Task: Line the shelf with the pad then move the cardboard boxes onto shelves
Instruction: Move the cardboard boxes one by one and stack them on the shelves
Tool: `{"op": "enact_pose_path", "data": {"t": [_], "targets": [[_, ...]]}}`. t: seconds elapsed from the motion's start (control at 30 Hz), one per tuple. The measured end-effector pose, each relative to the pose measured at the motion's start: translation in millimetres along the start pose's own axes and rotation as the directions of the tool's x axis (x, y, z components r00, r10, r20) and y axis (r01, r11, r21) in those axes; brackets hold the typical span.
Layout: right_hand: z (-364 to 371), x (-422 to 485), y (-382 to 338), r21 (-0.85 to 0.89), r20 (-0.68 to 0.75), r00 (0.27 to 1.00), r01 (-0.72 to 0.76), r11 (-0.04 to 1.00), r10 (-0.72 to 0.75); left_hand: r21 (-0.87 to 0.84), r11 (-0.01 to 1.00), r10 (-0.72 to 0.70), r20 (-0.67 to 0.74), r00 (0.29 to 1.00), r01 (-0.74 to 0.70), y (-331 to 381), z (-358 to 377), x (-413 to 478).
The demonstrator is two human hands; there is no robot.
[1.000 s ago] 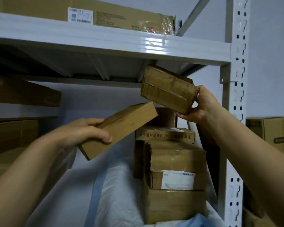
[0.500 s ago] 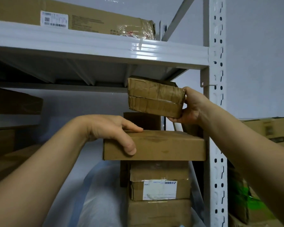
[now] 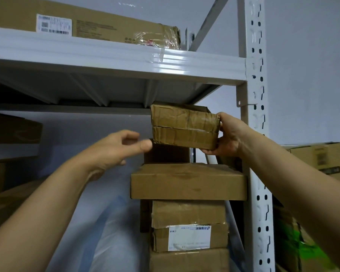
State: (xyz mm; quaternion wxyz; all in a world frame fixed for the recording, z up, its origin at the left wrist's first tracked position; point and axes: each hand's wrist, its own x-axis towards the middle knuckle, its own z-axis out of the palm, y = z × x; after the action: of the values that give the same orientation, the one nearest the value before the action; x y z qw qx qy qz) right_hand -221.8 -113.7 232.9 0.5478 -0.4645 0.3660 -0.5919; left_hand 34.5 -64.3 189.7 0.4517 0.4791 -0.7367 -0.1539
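Note:
My right hand (image 3: 229, 137) grips the right end of a taped, wrinkled cardboard box (image 3: 184, 127), holding it in the air just under the upper shelf beam (image 3: 114, 61). Below it a flat brown box (image 3: 187, 182) lies on top of a stack of boxes (image 3: 188, 232) by the white upright post (image 3: 253, 134). My left hand (image 3: 119, 148) hovers empty with relaxed fingers, left of the taped box and above the flat box, touching neither. A white and blue plastic-wrapped pad (image 3: 114, 236) lies on the shelf left of the stack.
A long labelled carton (image 3: 82, 22) sits on the top shelf. Dark boxes (image 3: 14, 130) fill the left side of the shelf bay. More cartons (image 3: 320, 160) stand to the right of the post, with something green (image 3: 302, 246) below them.
My left hand set the flat box level on the stack, let go and lifted away to the upper left. My right hand kept the taped box and lowered it slightly.

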Motion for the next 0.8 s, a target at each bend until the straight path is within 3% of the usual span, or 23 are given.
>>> {"op": "enact_pose_path", "data": {"t": [0.07,0.1,0.27,0.43,0.6,0.8], "targets": [[1.1,2.1,0.2,-0.034,0.006,1.000,0.009,0.999,-0.009,-0.128,0.990,0.045,-0.162,0.986,-0.066,2.3,3.7,6.2],[2.4,3.0,-0.1,-0.057,0.011,1.000,0.016,0.998,-0.015,-0.164,0.982,0.063,-0.177,0.982,-0.093,5.1,7.2,10.2],[0.8,11.4,-3.3,-0.303,0.079,0.995,0.082,0.950,-0.061,-0.270,0.957,0.069,-0.140,0.988,-0.105,7.6,19.6,30.7],[2.9,22.5,6.1,-0.641,0.095,0.995,0.077,0.764,-0.021,-0.266,0.964,0.002,-0.083,0.997,-0.024,1.3,24.3,43.9],[9.8,30.6,14.5,-0.795,0.041,0.997,0.068,0.603,-0.059,-0.355,0.931,-0.099,-0.033,0.995,0.081,-7.3,36.9,47.1],[14.2,34.8,13.9,-0.854,0.032,0.992,0.092,0.513,-0.126,-0.321,0.937,-0.133,0.034,0.991,0.137,-17.9,34.7,54.8]]}}
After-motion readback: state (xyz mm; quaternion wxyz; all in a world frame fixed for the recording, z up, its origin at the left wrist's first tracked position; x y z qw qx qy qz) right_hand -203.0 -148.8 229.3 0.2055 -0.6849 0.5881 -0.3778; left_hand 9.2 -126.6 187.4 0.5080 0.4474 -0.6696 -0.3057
